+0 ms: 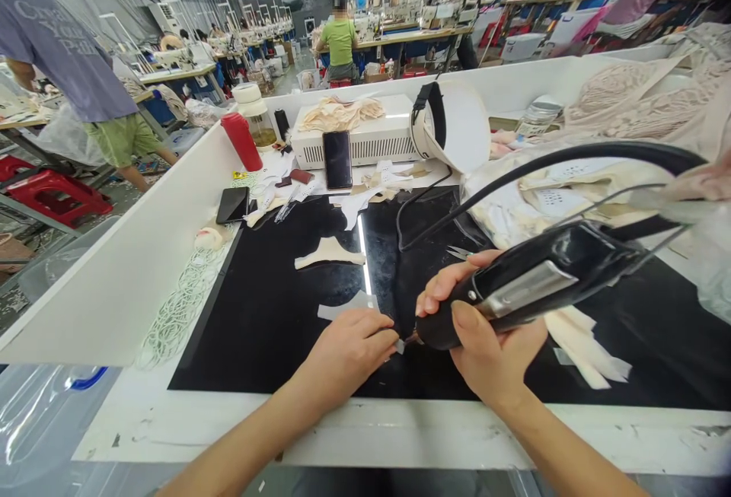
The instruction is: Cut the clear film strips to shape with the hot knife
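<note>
My right hand (491,337) is closed around a black and silver corded hand tool (531,284), its nose pointing down-left at the black work mat (274,314). My left hand (348,348) lies fingers-down on the mat, pinching a thin pale strip of fabric (348,305) right at the tool's tip. A cream shaped fabric piece (330,255) lies on the mat beyond my left hand. More cream strips (582,352) sit to the right of my right hand.
White walls (142,253) enclose the bench. At the back stand a white box machine (365,143) with a phone (337,159) leaning on it, a red bottle (242,141), another phone (233,204) and a white cap-shaped form (457,128). Other people work at tables behind.
</note>
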### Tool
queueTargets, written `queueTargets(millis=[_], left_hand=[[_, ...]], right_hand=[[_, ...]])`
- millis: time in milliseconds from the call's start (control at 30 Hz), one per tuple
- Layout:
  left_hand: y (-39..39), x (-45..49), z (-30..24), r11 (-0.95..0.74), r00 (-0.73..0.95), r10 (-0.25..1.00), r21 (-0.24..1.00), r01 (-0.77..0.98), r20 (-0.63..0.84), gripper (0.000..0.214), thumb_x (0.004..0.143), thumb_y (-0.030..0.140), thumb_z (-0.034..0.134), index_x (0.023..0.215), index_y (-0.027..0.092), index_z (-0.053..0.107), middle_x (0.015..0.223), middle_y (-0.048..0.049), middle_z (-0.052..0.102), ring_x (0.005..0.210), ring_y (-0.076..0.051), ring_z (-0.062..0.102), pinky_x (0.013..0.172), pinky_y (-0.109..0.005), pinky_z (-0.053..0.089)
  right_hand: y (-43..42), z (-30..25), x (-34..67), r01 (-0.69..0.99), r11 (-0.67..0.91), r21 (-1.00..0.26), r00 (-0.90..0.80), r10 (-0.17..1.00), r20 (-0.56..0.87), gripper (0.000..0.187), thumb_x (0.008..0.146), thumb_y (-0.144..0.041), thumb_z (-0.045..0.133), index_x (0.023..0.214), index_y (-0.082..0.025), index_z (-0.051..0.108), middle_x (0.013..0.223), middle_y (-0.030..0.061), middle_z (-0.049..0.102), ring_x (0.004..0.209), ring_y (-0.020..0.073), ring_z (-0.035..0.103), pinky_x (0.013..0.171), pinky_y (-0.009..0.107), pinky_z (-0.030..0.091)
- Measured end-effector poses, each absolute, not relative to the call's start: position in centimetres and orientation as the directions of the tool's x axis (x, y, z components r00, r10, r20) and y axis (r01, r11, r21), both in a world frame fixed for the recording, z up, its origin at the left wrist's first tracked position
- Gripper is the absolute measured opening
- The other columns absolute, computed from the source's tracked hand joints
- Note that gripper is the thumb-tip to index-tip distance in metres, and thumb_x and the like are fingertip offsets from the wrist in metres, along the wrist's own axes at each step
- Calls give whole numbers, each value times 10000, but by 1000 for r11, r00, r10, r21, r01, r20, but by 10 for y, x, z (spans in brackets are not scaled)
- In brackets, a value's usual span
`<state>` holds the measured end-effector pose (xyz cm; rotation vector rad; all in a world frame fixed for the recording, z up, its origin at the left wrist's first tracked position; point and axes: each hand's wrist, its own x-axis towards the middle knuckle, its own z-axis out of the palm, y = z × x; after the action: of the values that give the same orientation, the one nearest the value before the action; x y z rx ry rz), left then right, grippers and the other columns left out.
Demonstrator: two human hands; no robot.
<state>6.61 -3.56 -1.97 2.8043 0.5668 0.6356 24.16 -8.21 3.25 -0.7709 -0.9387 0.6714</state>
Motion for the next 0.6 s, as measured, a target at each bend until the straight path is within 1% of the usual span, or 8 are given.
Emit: queueTargets(millis=[200,333,467,600], left_hand=[[-35,65,-18,-905,840,406,289,314,360,144,1031,214,574,1117,170,680,1141,-68,732,1099,-200,691,987,-366,571],[-35,66,-17,-906,839,405,280,316,363,157,1033,211,565,1125,171,686,1138,-75,736,1090,-196,697,980,-363,578],[-37,67,-15,-904,844,407,283,320,348,182,1041,224,555,1162,168,679,1157,-78,731,1099,-197,692,995,-368,573],[-35,56,-9,-896,830,427,293,334,359,189,1037,223,565,1182,163,670,1175,-75,729,1128,-198,684,1021,-364,563]], right_hand=[[-85,34,239,-222,591,-776,411,778,475,350,874,-288,785,1167,-301,594,826,-28,644,642,151,644,585,322,566],[-85,32,236,-210,577,-789,398,788,471,370,870,-297,789,1177,-303,583,825,-28,650,641,154,648,592,329,579],[-85,30,236,-201,580,-789,393,786,477,358,884,-248,776,1185,-303,591,842,-28,656,651,144,651,612,317,578],[-86,30,243,-214,566,-796,391,797,461,368,866,-248,789,1181,-297,607,838,-17,651,656,157,641,608,329,573]])
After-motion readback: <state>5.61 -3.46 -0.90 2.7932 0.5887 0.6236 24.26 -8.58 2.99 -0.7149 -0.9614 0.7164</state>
